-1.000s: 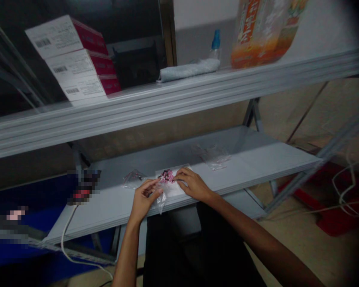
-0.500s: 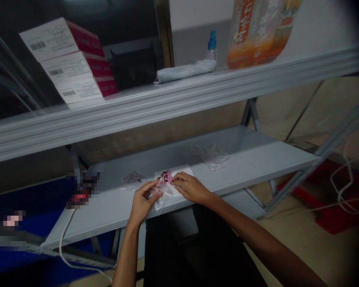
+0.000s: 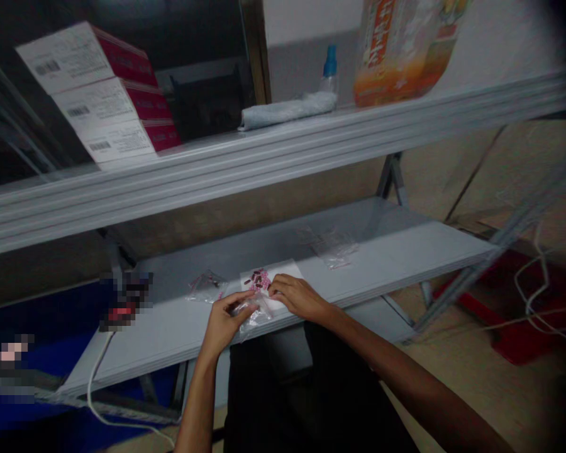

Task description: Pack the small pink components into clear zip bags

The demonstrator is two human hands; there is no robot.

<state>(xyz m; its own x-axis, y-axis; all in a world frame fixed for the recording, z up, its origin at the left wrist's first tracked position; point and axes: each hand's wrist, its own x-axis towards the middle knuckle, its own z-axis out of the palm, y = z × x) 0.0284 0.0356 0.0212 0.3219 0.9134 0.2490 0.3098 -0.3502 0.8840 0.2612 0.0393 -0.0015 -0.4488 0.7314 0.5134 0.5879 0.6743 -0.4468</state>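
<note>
My left hand (image 3: 226, 316) pinches a clear plastic bag (image 3: 255, 319) between thumb and fingers at the shelf's front edge. Just beyond the bag, a small pile of pink and dark red pieces (image 3: 258, 279) lies on a white sheet (image 3: 290, 270). The pieces are too small to name. My right hand (image 3: 296, 296) rests over the sheet at the pile's right side, fingers curled together; whatever they may hold is hidden. Left of the sheet lies another clear bag (image 3: 205, 286) with a few dark bits in or on it.
Several empty-looking clear bags (image 3: 332, 248) lie farther back on the grey lower shelf (image 3: 396, 233). Above, the upper shelf (image 3: 207, 170) carries stacked boxes (image 3: 99, 100), a folded cloth (image 3: 287, 112), a spray bottle (image 3: 329, 69) and a large orange-labelled jug (image 3: 400, 56). A white cable (image 3: 94, 377) hangs at left.
The pieces on the sheet look more spread out, with dark ones showing at the left of the pile. Both hands stay nearly in place; the view has shifted slightly.
</note>
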